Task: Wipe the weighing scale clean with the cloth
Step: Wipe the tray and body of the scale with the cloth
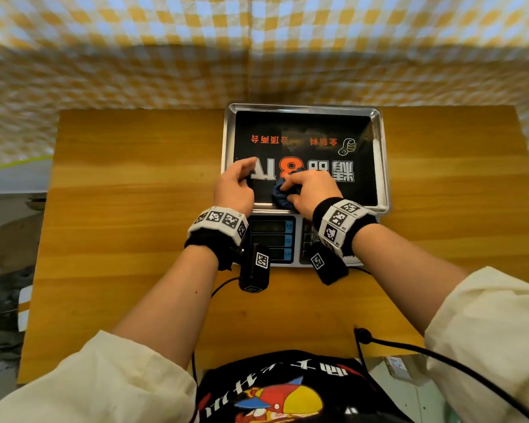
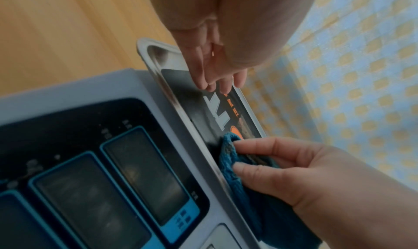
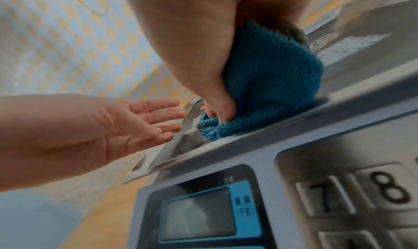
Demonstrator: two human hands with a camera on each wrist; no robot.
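Note:
The weighing scale has a steel tray (image 1: 383, 166) with a black printed sticker, and a display panel (image 1: 271, 239) at its near side. My right hand (image 1: 310, 189) grips a bunched blue cloth (image 1: 283, 196) and presses it onto the tray's near edge, left of centre. The wrist views show the blue cloth (image 2: 228, 156) (image 3: 271, 74) wrapped in my right hand's fingers (image 2: 260, 145) and thumb. My left hand (image 1: 237, 178) is over the tray's near-left corner with straight fingers (image 2: 203, 74) (image 3: 158, 117), holding nothing. Whether it touches the tray is unclear.
The scale stands at the back centre of a wooden table (image 1: 129, 184). A yellow checked cloth (image 1: 257, 41) hangs behind the table. The keypad (image 3: 384, 190) lies right of the displays. A black cable (image 1: 440, 354) crosses the table's near right edge.

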